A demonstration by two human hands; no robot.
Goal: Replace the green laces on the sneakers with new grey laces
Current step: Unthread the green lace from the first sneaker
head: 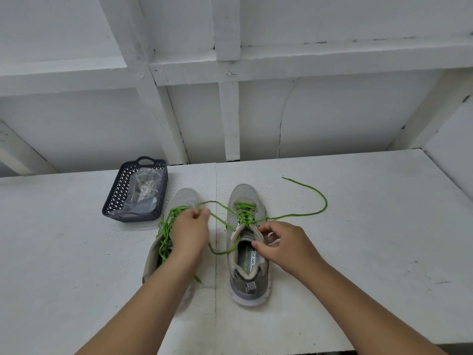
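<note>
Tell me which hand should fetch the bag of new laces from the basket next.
Probably the left hand: the basket with the bagged grey laces sits just beyond it on the left. The right hand is across the right sneaker.

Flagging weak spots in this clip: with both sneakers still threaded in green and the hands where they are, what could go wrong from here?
1. The left hand pinches a strand of the right sneaker's green lace above the left sneaker; it could snag that shoe's loosened lace.
2. The right hand grips only the right sneaker at its tongue, so pulling may drag it.
3. The long loose end could sweep off the white table.
</note>
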